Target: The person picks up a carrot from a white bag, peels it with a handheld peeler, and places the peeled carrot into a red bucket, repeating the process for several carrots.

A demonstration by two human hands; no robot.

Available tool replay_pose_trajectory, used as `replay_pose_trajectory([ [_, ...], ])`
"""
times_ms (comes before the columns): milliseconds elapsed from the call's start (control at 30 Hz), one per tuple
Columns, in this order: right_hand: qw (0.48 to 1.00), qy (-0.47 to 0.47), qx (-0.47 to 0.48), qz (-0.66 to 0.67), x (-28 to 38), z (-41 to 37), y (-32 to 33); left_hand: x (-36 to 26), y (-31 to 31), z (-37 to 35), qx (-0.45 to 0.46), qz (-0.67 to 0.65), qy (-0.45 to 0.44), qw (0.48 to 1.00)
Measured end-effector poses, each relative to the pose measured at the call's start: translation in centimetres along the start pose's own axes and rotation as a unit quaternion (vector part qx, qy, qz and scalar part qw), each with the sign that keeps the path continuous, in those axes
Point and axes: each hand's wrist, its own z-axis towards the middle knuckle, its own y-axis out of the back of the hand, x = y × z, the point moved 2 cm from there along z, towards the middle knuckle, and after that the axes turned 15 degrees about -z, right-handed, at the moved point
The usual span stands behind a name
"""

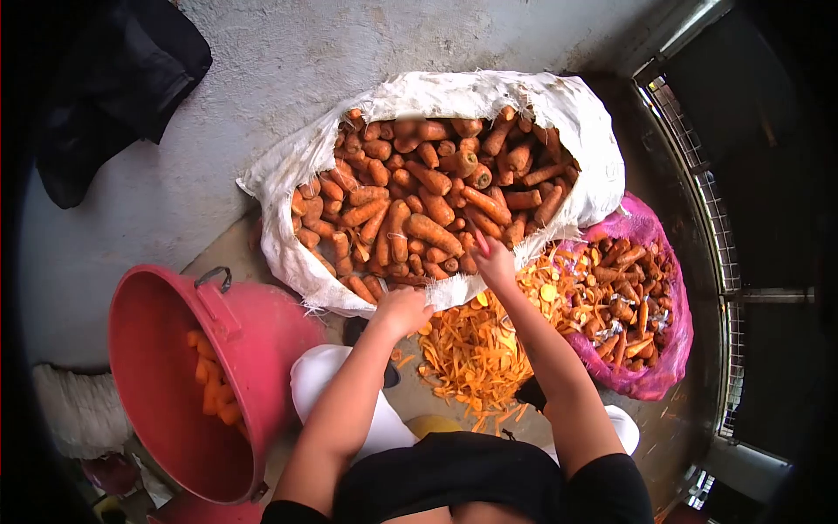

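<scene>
Grip of the right hand (495, 265): fingers pressed together around a slim red tool (479, 237), which points up and away over the near right part of the white sack (589, 131). The left hand (405, 312) is at the near edge of the same sack, left of the right hand and well apart from it; its fingertips are hidden, so I cannot tell whether they pinch anything.

The unpeeled carrots (432, 231) lie heaped in the wide opening of the white sack, their orange skins marked with brown; some have dark, cut-looking ends. Below the right forearm, between the 2 knees in white trousers (327, 380), a loose pile of orange peelings (471, 349) spreads over the floor (668, 428) and reaches up to the white sack and the pink bag (679, 349). That bag stands open to the right, holding smaller, darker orange pieces (624, 293) mixed with shreds.

To the left, 1 red tub (288, 332) leans with its mouth turned left, 1 dark handle (213, 278) at its rim, and bright peeled carrots (209, 384) inside. Black cloth (131, 79) hangs by the pale wall (262, 52) at the upper left, and 1 metal grille (733, 349) runs along the right
</scene>
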Motion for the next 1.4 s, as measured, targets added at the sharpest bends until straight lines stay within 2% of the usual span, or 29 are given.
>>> replay_pose_trajectory([
  [67, 0.997, 0.032, -0.068, -0.006, 2.8, 2.9, 0.3, 0.1, 0.1, 0.2, 0.006, 0.003, 0.005, 1.0],
  [100, 0.998, 0.015, -0.053, -0.011, 4.0, 4.4, 0.0, 0.1, 0.1, 0.3, 0.008, 0.001, 0.005, 1.0],
  [200, 0.996, 0.016, -0.083, -0.042, 5.8, 7.9, -1.3, 0.1, 0.3, 0.4, 0.017, 0.003, -0.001, 1.0],
  [300, 0.996, 0.03, -0.017, -0.084, 7.5, 10.1, -1.5, 0.1, 0.4, 0.5, 0.03, -0.003, -0.009, 0.999],
  [400, 0.993, 0.068, -0.033, -0.096, 8.0, 11.8, -2.9, 0.1, 0.7, 0.6, 0.027, -0.01, -0.016, 0.999],
  [433, 0.991, 0.07, 0.002, -0.115, 8.4, 12.3, -2.6, 0.0, 1.2, 0.6, 0.039, -0.022, 0.001, 0.999],
  [567, 0.99, 0.021, 0.037, -0.138, 9.5, 13.6, -2.5, 0.8, 1.4, 0.4, 0.009, -0.032, -0.004, 0.999],
  [867, 0.976, 0.042, -0.003, -0.214, 10.1, 15.3, -5.2, 1.3, 1.4, -0.2, 0.003, -0.04, 0.004, 0.999],
  [1000, 0.975, 0.025, 0.049, -0.215, 9.8, 15.7, -4.6, 1.4, 1.2, -0.2, -0.012, -0.026, -0.001, 1.0],
  [1033, 0.978, 0.036, -0.01, -0.206, 9.6, 15.0, -4.5, 1.6, 1.2, -0.4, -0.018, -0.019, 0.0, 1.0],
  [1100, 0.997, 0.016, 0.056, -0.06, 7.2, 14.9, -5.0, 1.3, 1.7, -0.6, -0.037, 0.001, 0.018, 0.999],
  [1167, 0.982, -0.039, 0.137, 0.12, 5.7, 13.2, -3.7, 1.3, 1.9, -0.7, -0.069, 0.01, 0.025, 0.997],
  [1233, 0.916, -0.085, 0.213, 0.328, 4.6, 8.2, -1.5, 1.2, 2.5, -0.9, -0.108, 0.014, 0.039, 0.993],
  [1267, 0.879, -0.087, 0.26, 0.391, 4.7, 5.0, 0.5, 1.0, 3.0, -1.0, -0.128, 0.017, 0.045, 0.991],
  [1300, 0.824, -0.069, 0.291, 0.481, 5.4, 1.7, 2.4, 0.6, 3.7, -1.2, -0.127, -0.048, 0.057, 0.989],
  [1333, 0.815, -0.052, 0.283, 0.503, 4.3, -0.6, 2.4, 0.1, 4.3, -1.4, -0.126, -0.112, 0.069, 0.983],
  [1400, 0.769, -0.01, 0.276, 0.577, 5.2, -6.0, 5.4, -0.7, 4.7, -1.8, -0.126, -0.319, 0.029, 0.939],
])
